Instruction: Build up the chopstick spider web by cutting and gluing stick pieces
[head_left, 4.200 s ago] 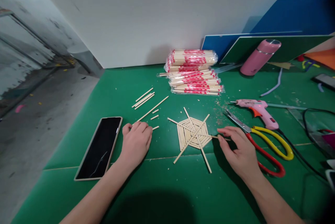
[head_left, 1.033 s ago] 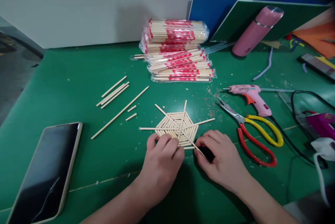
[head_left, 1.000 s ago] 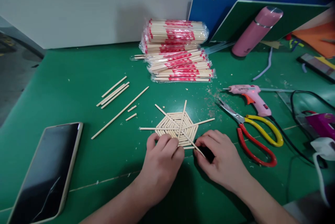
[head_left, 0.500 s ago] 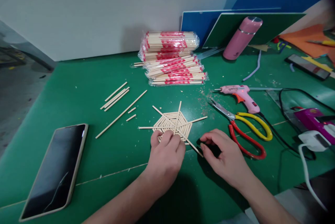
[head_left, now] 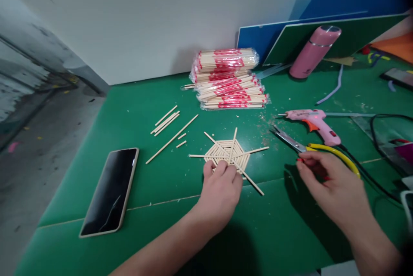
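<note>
A flat hexagon of glued wooden sticks (head_left: 229, 152) with long spokes lies on the green mat (head_left: 155, 86). My left hand (head_left: 222, 190) rests on its near edge, fingers curled and pressing down on the sticks. My right hand (head_left: 334, 186) is off to the right, fingers curled over the handles of the red-and-yellow scissors (head_left: 335, 152). The red handle is mostly hidden under that hand. The scissor blades point away to the upper left.
A pink glue gun (head_left: 314, 120) lies behind the scissors, its black cable (head_left: 382, 117) looping right. Wrapped stick packs (head_left: 229, 80) and a pink flask (head_left: 314, 52) stand at the back. Loose sticks (head_left: 166, 120) and a phone (head_left: 109, 190) lie left.
My right hand has moved from beside the stick hexagon rightward onto the scissors. My left hand stays on the hexagon's near edge. The camera view has shifted.
</note>
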Demonstrator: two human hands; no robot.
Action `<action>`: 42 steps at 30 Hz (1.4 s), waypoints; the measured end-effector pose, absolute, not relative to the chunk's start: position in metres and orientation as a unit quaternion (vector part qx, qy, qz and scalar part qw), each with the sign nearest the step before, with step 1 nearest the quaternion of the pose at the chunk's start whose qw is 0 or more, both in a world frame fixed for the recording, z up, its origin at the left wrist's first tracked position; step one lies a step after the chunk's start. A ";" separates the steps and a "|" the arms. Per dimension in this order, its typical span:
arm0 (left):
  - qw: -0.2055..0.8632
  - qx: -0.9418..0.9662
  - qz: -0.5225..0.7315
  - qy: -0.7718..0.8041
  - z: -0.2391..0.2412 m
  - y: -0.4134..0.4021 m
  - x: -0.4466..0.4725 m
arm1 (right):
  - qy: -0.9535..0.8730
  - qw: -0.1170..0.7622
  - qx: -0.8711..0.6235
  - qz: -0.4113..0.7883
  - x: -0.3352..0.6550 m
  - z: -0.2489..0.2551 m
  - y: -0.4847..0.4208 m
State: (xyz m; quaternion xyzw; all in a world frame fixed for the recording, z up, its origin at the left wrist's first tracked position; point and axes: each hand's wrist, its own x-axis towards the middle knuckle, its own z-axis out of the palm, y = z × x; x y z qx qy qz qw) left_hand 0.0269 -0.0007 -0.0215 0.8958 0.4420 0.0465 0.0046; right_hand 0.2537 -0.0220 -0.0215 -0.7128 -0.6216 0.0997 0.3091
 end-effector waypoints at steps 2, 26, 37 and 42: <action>0.006 0.895 0.046 0.444 -0.021 -0.001 0.027 | -0.606 0.283 -0.741 0.062 0.267 -0.019 -0.019; 0.072 0.888 0.049 0.452 -0.018 0.002 0.017 | -0.584 0.231 -0.778 0.016 0.287 -0.019 -0.010; 0.077 0.892 0.000 0.445 -0.014 0.008 0.023 | -0.557 0.232 -0.797 -0.001 0.314 -0.034 -0.010; 0.087 0.895 -0.003 0.438 -0.011 0.006 0.023 | -0.570 0.198 -0.797 0.026 0.318 -0.036 -0.014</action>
